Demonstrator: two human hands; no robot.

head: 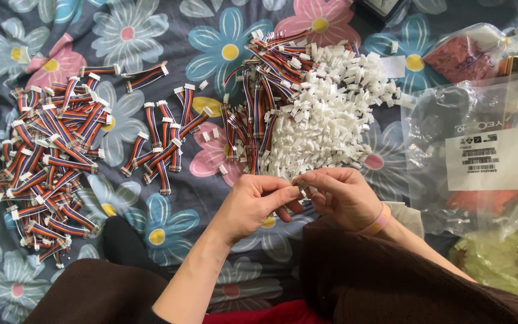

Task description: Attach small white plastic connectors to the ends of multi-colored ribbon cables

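Pinching a small connector end (301, 185) between both hands, my left hand (253, 204) and right hand (343, 195) meet just below the white connector pile (331, 114), fingers closed narrow on it.

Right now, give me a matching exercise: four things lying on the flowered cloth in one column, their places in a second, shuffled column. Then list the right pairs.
Things:
1. heap of white plastic connectors
2. big pile of striped cable pieces with white ends
3. clear bag with a white label
4. small metal-tipped piece

Places:
A. far left of the cloth
B. between the fingertips of the left hand and right hand
C. right edge of the view
D. upper middle, just beyond the hands

Pairs: 1-D, 2-A, 3-C, 4-B
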